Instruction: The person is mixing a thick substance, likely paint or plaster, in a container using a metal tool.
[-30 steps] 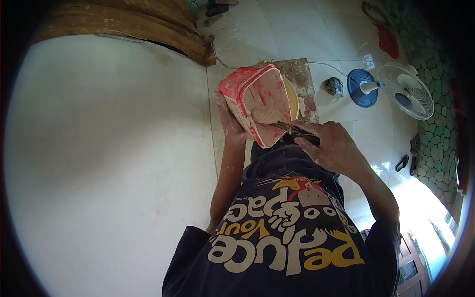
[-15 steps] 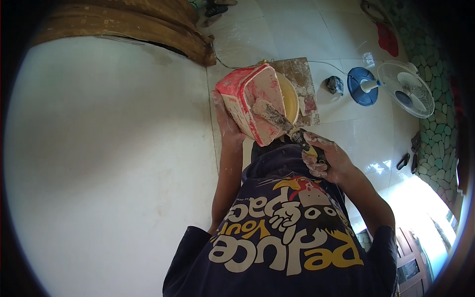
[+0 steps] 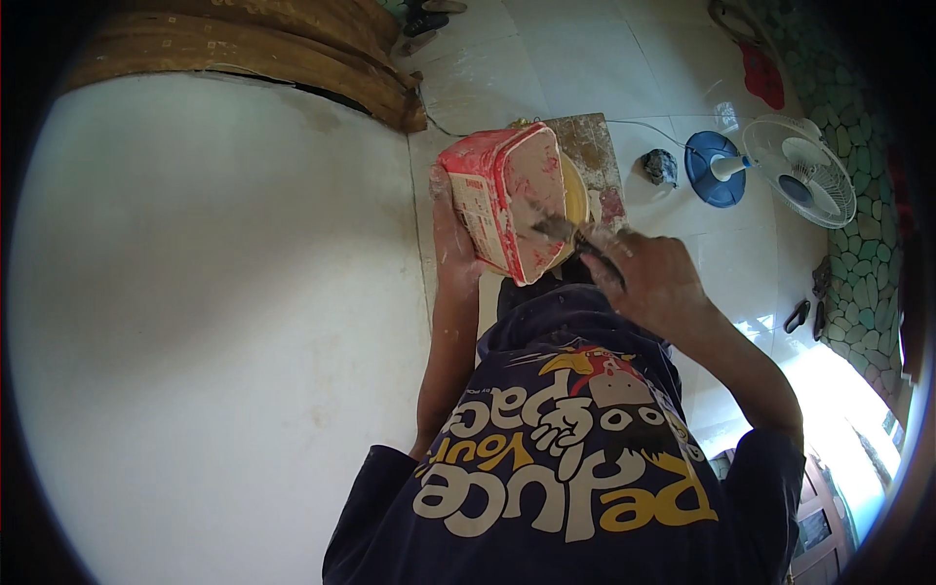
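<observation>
My left hand (image 3: 454,230) is wrapped round the outer side of a red and white plastic tub (image 3: 475,200), which is tilted with its mouth toward the right. Whitish paste coats the tub's inside, with red showing through in streaks. In my right hand (image 3: 648,276) is a putty knife (image 3: 557,229), gripped by its dark handle. Its blade reaches into the tub's mouth and meets the paste; the blade's tip is partly hidden there. Behind the tub, a round yellow container (image 3: 576,200) shows only in part.
A stained brown board (image 3: 591,146) lies on the tiled floor beneath the containers. Right of it are a dark crumpled bundle (image 3: 660,168) and a fan with a blue base (image 3: 715,171). A white wall (image 3: 224,322) fills the left; brown cloth (image 3: 292,44) hangs at upper left.
My right hand has turned over, back upward now, and the putty knife's blade has turned with it. The tub has shifted slightly right and rotated a little.
</observation>
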Demonstrator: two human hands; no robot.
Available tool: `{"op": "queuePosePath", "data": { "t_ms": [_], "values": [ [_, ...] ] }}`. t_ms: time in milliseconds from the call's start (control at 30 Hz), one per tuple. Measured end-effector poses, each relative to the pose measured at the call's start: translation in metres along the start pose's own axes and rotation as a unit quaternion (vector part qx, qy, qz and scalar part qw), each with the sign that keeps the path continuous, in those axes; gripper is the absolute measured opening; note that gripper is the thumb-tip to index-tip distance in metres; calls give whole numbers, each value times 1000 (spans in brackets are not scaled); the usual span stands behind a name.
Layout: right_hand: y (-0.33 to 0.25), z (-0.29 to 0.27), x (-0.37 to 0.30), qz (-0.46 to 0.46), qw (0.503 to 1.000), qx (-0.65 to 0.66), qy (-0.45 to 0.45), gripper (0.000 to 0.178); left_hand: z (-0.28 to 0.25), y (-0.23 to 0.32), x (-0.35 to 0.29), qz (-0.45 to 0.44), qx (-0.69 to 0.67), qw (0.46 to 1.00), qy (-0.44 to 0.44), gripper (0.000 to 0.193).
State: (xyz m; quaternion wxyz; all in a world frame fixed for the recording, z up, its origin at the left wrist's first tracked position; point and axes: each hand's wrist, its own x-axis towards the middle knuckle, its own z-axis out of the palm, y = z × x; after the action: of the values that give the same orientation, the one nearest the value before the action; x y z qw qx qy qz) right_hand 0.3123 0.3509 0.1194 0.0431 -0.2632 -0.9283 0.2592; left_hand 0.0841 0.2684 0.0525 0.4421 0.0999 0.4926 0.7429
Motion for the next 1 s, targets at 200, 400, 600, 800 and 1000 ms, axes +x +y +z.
{"op": "queuePosePath", "data": {
  "t_ms": [200, 400, 600, 800, 1000],
  "values": [
    [-2, 8, -5, 20, 993, 37, -107, 37, -16, -14, -5, 146, 128, 980, -33, 66],
    [3, -8, 0, 30, 993, 69, -96, 40, -16, -14, -4, 13, -55, 998, -17, 77],
    [2, -30, 2, 64, 990, 95, -80, 38, -22, -15, -7, 42, -10, 999, -15, 78],
    [2, -6, -3, 25, 994, 10, -104, 36, -12, -16, -8, 59, 14, 998, -17, 70],
    [6, -42, -7, 8, 999, 7, -49, 34, -19, -14, 1, 49, -36, 997, -48, 68]
  ]
}}
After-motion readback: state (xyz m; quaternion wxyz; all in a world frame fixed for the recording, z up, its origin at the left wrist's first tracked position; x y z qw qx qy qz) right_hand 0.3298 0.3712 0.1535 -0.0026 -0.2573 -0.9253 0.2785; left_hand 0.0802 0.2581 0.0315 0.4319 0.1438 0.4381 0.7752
